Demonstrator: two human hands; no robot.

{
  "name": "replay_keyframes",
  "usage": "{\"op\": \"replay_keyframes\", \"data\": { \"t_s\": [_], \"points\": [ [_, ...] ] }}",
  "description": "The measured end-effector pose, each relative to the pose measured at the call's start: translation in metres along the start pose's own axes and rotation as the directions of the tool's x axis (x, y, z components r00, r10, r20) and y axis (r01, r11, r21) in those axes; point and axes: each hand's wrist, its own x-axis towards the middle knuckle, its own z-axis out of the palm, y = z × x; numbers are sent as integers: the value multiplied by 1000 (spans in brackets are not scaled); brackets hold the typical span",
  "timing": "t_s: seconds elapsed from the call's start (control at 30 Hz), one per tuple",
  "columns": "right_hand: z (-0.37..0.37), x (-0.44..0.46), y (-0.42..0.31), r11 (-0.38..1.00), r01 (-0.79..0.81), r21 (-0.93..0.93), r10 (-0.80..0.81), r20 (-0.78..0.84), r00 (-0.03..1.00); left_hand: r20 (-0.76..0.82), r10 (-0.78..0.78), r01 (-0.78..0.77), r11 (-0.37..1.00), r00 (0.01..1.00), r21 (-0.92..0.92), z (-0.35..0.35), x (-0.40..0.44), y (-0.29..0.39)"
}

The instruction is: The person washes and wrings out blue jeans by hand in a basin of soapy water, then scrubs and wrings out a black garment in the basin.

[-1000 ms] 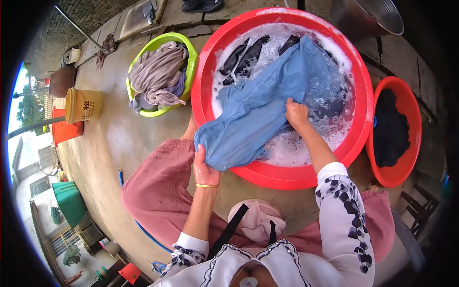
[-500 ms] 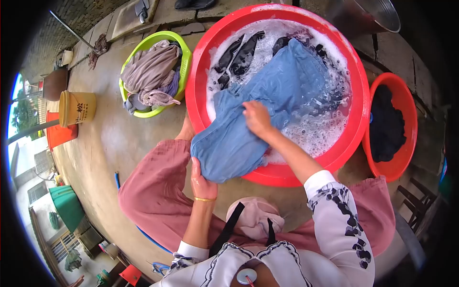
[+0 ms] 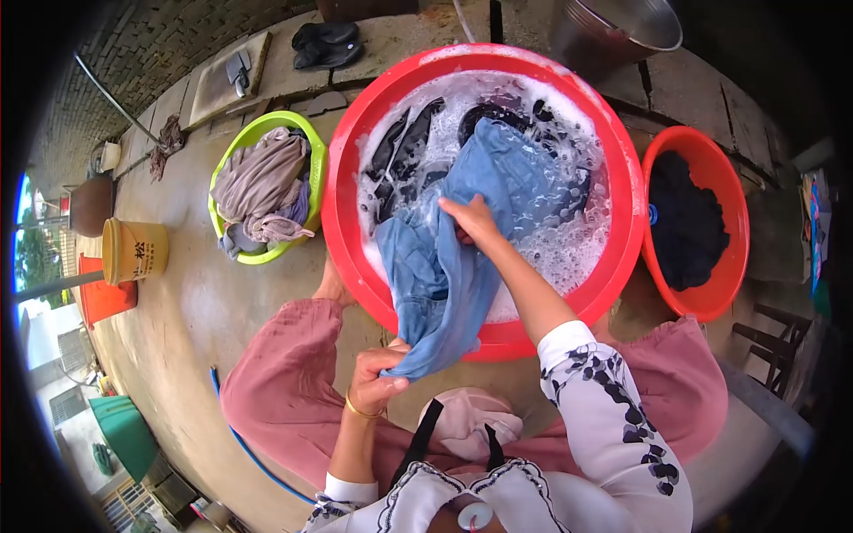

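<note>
A wet blue garment stretches from the suds over the near rim of a big red basin. My left hand, with a gold bangle at the wrist, is closed round its near end, just outside the rim. Higher up, over the water, my right hand grips a bunched fold of the same cloth; some of its fingers are hidden. The garment's far part lies in the foamy water. Dark clothes float beside it at the basin's left and far side.
Left of the basin stands a lime-green basket of greyish clothes. An orange-red basin with dark cloth is on the right. A metal bucket, black shoes and a cleaver lie beyond. A yellow bucket stands far left.
The garment has gone from spread flat to gathered and twisted lengthwise. My left hand has drawn its end nearer to me and closed on it. The view has shifted, showing more beyond the basin.
</note>
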Motion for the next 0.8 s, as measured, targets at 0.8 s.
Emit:
{"op": "replay_keyframes", "data": {
  "t_s": [0.8],
  "points": [
    [-143, -81, 28, 739, 553, 384, -604, 16, 797, -319, -618, 517, 781, 718, -350, -82, 257, -225]
  ]
}}
